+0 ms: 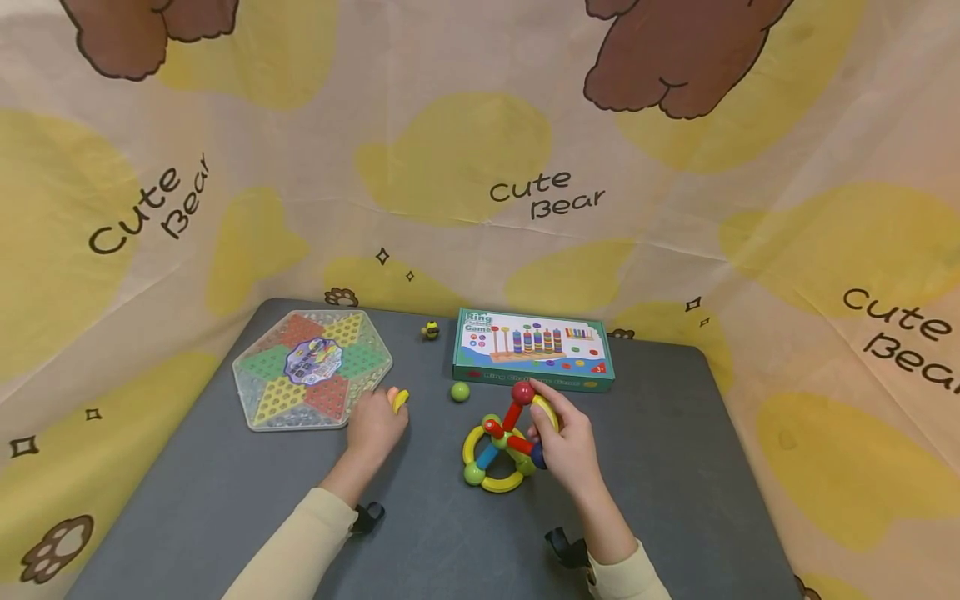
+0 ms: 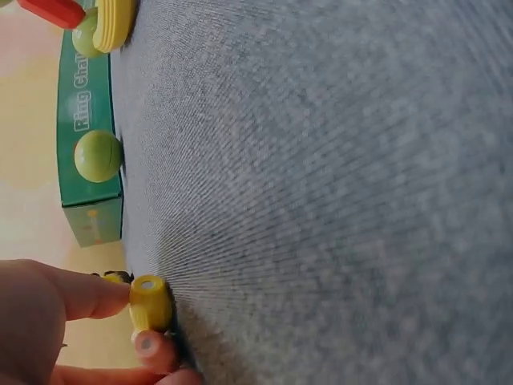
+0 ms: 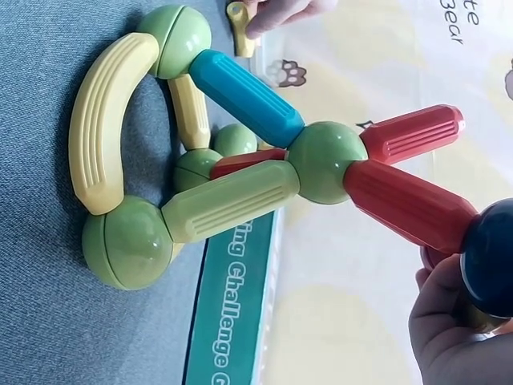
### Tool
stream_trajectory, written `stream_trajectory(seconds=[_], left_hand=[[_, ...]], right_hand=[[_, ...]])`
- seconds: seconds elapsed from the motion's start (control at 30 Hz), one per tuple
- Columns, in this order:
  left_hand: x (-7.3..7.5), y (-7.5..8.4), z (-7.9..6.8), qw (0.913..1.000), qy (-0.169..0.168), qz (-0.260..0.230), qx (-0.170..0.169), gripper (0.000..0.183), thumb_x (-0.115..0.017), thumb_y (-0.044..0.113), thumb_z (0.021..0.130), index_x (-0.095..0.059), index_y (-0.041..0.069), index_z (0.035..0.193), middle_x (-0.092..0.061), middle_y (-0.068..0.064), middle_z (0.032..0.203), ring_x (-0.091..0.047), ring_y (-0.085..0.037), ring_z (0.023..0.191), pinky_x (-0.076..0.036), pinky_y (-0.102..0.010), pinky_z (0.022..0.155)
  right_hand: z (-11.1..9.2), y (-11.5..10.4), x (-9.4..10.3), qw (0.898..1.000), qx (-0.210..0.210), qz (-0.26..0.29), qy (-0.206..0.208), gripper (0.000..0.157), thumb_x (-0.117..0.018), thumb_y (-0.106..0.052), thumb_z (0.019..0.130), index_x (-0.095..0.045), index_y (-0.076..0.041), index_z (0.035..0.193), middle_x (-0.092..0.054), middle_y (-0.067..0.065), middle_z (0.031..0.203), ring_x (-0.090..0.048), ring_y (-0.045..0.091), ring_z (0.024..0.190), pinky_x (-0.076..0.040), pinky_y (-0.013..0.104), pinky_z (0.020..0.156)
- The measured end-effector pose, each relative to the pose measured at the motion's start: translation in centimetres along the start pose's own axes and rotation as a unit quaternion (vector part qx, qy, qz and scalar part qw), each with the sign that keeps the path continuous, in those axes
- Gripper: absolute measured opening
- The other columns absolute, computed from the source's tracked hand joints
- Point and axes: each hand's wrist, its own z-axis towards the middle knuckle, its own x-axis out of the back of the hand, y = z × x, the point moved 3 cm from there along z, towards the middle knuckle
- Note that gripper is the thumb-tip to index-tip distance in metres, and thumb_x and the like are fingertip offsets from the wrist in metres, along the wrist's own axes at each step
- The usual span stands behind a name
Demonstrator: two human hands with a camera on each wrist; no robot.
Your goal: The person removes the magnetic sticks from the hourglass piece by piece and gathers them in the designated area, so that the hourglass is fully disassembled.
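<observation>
A magnetic stick-and-ball structure stands on the grey table (image 1: 427, 550), its base a ring of yellow curved rods (image 3: 100, 128) and green balls. Sloping rods rise from the ring to a central green ball (image 3: 327, 163), with red rods (image 3: 410, 204) branching above it. My right hand (image 1: 576, 446) grips a yellow curved rod (image 1: 547, 410) at the top, between a red ball (image 1: 522, 392) and a dark blue ball (image 3: 501, 257). Left of the structure, my left hand (image 1: 375, 427) holds a yellow rod (image 2: 151, 305) and an orange rod (image 2: 152, 350), their ends poking out from the fingers.
A loose green ball (image 1: 460, 392) lies beyond the structure, before a green Ring Challenge Game box (image 1: 534, 379). The hexagonal star-patterned board (image 1: 258, 408) lies at the left, near my left hand. A small bee figure (image 1: 430, 331) sits at the back; a printed curtain (image 1: 450, 250) hangs behind.
</observation>
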Motion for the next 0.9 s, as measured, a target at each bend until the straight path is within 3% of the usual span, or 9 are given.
stream_trajectory(seconds=[0.17,0.23,0.3,0.37,0.43,0.53,0.7,0.8,0.9], left_hand=[[0.8,1.7,-0.5,0.9983,0.009,0.034,-0.046,0.04,-0.068,0.03,0.092,-0.068,-0.006,0.11,-0.066,-0.023,0.103,-0.065,-0.041,0.094,-0.053,-0.054,0.078],[1.6,3.2,-0.8,0.9967,0.013,-0.001,-0.08,0.04,-0.067,0.032,0.095,-0.068,-0.002,0.117,-0.068,-0.02,0.111,-0.065,-0.039,0.101,-0.053,-0.053,0.085],[2.4,5.1,-1.1,0.9903,0.007,-0.073,-0.118,0.038,-0.068,0.031,0.095,-0.069,0.003,0.121,-0.069,-0.015,0.114,-0.067,-0.033,0.103,-0.054,-0.05,0.087],[3.2,7.1,-1.3,0.9749,-0.019,-0.157,-0.157,0.036,-0.07,0.029,0.095,-0.07,0.007,0.122,-0.07,-0.01,0.114,-0.068,-0.029,0.101,-0.055,-0.048,0.086],[3.8,9.1,-1.4,0.9529,-0.064,-0.229,-0.189,0.035,-0.072,0.028,0.094,-0.071,0.01,0.123,-0.07,-0.007,0.115,-0.067,-0.026,0.099,-0.056,-0.048,0.087],[4.2,11.8,-1.5,0.9218,-0.138,-0.279,-0.232,0.036,-0.074,0.028,0.093,-0.07,0.013,0.125,-0.07,-0.004,0.12,-0.066,-0.025,0.103,-0.055,-0.049,0.093],[3.7,15.3,-1.1,0.8975,-0.22,-0.234,-0.302,0.043,-0.072,0.034,0.094,-0.066,0.013,0.132,-0.07,-0.002,0.123,-0.064,-0.022,0.109,-0.053,-0.043,0.098],[3.4,16.5,-1.0,0.8931,-0.237,-0.196,-0.328,0.043,-0.073,0.033,0.094,-0.067,0.012,0.131,-0.07,-0.001,0.12,-0.064,-0.023,0.108,-0.055,-0.038,0.093],[3.5,17.0,-0.9,0.8914,-0.249,-0.188,-0.329,0.04,-0.076,0.029,0.092,-0.069,0.013,0.128,-0.071,0.0,0.118,-0.065,-0.023,0.105,-0.056,-0.034,0.089]], right_hand=[[-0.1,-0.3,0.0,1.0,-0.011,0.01,-0.001,0.038,-0.063,-0.018,0.101,-0.062,-0.018,0.138,-0.065,0.016,0.087,-0.064,0.03,0.072,-0.056,0.026,0.067],[-0.1,-0.4,-0.1,1.0,-0.011,0.01,0.001,0.037,-0.063,-0.017,0.101,-0.062,-0.016,0.138,-0.065,0.016,0.087,-0.065,0.032,0.072,-0.057,0.027,0.068],[-0.1,-0.4,-0.1,1.0,-0.008,0.012,0.004,0.037,-0.064,-0.016,0.1,-0.062,-0.013,0.137,-0.067,0.018,0.087,-0.066,0.034,0.073,-0.059,0.029,0.07],[0.0,-0.4,-0.2,1.0,-0.002,0.015,0.005,0.036,-0.064,-0.014,0.1,-0.063,-0.012,0.136,-0.067,0.019,0.09,-0.067,0.035,0.074,-0.06,0.032,0.071],[0.0,-0.4,-0.2,1.0,0.007,0.022,0.005,0.036,-0.064,-0.011,0.099,-0.063,-0.011,0.135,-0.067,0.018,0.099,-0.068,0.035,0.075,-0.061,0.036,0.073],[0.1,-0.2,-0.2,0.999,0.021,0.033,0.005,0.035,-0.064,-0.009,0.099,-0.064,-0.011,0.134,-0.064,0.014,0.111,-0.068,0.034,0.076,-0.061,0.042,0.074],[0.1,0.0,0.0,0.999,0.031,0.036,0.006,0.035,-0.064,-0.012,0.099,-0.064,-0.008,0.135,-0.065,0.015,0.108,-0.069,0.028,0.075,-0.061,0.041,0.074],[0.0,0.1,0.1,0.999,0.023,0.033,0.007,0.037,-0.065,-0.014,0.099,-0.062,-0.006,0.136,-0.069,0.017,0.094,-0.069,0.027,0.074,-0.061,0.036,0.075],[-0.1,0.1,0.1,0.999,0.011,0.032,0.01,0.036,-0.065,-0.013,0.099,-0.063,-0.006,0.134,-0.071,0.016,0.085,-0.07,0.026,0.074,-0.061,0.035,0.076]])
